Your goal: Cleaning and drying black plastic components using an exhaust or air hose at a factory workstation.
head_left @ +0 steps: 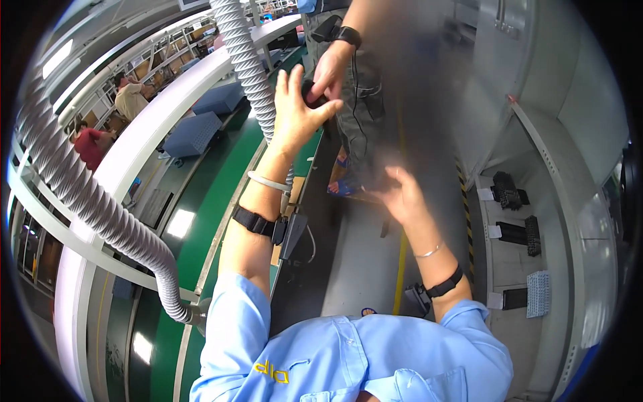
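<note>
My left hand [298,112] is raised with its fingers spread and its thumb stretched out to the right. Just beyond it, another person's hand [331,72] reaches down from the top with its fingers at a small dark object [311,93]. That object is partly hidden between the two hands, and I cannot make out its kind or whether my palm touches it. Lower and to the right, my right hand [404,195] hangs in the air, slightly blurred, with fingers apart and nothing in it.
Two ribbed grey hoses [100,201] and a white frame stand left of me beside a green conveyor line [221,221] carrying blue blocks. On the right, a shelf [512,268] holds several dark parts and a light blue one. A person in grey trousers [362,127] stands ahead.
</note>
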Available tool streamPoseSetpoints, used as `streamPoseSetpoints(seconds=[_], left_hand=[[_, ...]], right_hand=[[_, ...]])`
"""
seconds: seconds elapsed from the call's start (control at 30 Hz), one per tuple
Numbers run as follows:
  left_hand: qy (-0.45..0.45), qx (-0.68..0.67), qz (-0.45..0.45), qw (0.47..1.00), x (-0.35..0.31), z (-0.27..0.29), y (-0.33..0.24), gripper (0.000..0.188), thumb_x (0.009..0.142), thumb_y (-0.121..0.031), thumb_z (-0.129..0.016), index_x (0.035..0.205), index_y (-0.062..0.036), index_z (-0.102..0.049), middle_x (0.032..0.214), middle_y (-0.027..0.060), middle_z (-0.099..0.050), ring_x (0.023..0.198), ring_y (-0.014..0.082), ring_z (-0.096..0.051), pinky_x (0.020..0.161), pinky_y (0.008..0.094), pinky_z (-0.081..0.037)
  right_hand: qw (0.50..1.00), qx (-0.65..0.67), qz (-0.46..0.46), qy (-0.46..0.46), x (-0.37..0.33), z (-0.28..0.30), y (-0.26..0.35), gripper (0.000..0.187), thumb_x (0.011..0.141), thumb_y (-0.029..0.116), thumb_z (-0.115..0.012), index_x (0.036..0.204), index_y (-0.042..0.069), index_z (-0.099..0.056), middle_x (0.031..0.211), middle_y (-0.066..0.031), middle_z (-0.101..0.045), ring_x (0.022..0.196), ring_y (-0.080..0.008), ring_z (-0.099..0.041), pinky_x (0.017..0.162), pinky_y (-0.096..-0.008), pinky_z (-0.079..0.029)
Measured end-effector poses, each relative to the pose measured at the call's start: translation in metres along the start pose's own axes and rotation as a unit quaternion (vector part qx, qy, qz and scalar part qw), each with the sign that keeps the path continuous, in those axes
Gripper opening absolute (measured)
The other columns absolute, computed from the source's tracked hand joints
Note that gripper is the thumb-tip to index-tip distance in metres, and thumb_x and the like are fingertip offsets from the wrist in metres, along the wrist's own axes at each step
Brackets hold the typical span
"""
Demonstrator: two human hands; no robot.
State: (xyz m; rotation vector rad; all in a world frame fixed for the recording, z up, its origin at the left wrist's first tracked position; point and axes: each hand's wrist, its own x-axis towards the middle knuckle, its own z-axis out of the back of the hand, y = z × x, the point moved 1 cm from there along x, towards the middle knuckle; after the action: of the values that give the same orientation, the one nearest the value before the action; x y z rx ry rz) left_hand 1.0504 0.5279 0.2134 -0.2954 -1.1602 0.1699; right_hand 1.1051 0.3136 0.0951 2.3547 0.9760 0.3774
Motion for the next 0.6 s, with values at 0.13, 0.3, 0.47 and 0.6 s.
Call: streamPoseSetpoints(seconds=[0.13,0.3,0.47,0.6], left_hand=[[0.081,-0.046,0.052,0.994,-0.011,-0.026,0.02,0.074,0.065,-0.03,-0.076,0.126,-0.0029,-0.043,0.125,0.0243,-0.042,0.114,0.0359,-0.045,0.095,0.0416,-0.038],[-0.007,-0.431,0.284,0.857,-0.041,-0.023,0.049,0.053,0.073,-0.023,-0.071,0.119,-0.0084,-0.05,0.111,0.0141,-0.054,0.098,0.0271,-0.056,0.085,0.0376,-0.045],[-0.081,-0.645,0.401,0.645,-0.097,0.012,0.046,0.034,0.082,-0.015,-0.061,0.114,-0.0111,-0.052,0.11,0.008,-0.058,0.097,0.0225,-0.057,0.079,0.0409,-0.047],[-0.147,-0.615,0.49,0.6,-0.141,0.039,0.041,0.035,0.083,-0.021,-0.059,0.116,-0.0106,-0.052,0.112,0.0084,-0.057,0.1,0.0236,-0.056,0.08,0.0416,-0.047]], right_hand=[[0.998,-0.04,0.029,0.028,0.026,-0.019,0.046,0.015,0.079,0.009,-0.057,0.094,0.009,-0.059,0.089,-0.0057,-0.061,0.082,-0.0211,-0.06,0.08,-0.0445,-0.05],[0.977,-0.141,0.086,0.135,0.062,-0.052,0.09,0.031,0.08,0.008,-0.056,0.11,0.007,-0.05,0.101,-0.0052,-0.055,0.092,-0.0188,-0.055,0.077,-0.0369,-0.049],[0.841,-0.341,0.361,0.216,0.082,-0.103,0.11,0.035,0.078,0.007,-0.058,0.112,0.008,-0.05,0.102,-0.0048,-0.056,0.094,-0.0178,-0.055,0.08,-0.0319,-0.045],[0.534,-0.594,0.554,0.236,0.106,-0.125,0.107,0.041,0.074,0.009,-0.06,0.114,0.009,-0.05,0.106,-0.0067,-0.056,0.102,-0.0204,-0.053,0.088,-0.0328,-0.04]])
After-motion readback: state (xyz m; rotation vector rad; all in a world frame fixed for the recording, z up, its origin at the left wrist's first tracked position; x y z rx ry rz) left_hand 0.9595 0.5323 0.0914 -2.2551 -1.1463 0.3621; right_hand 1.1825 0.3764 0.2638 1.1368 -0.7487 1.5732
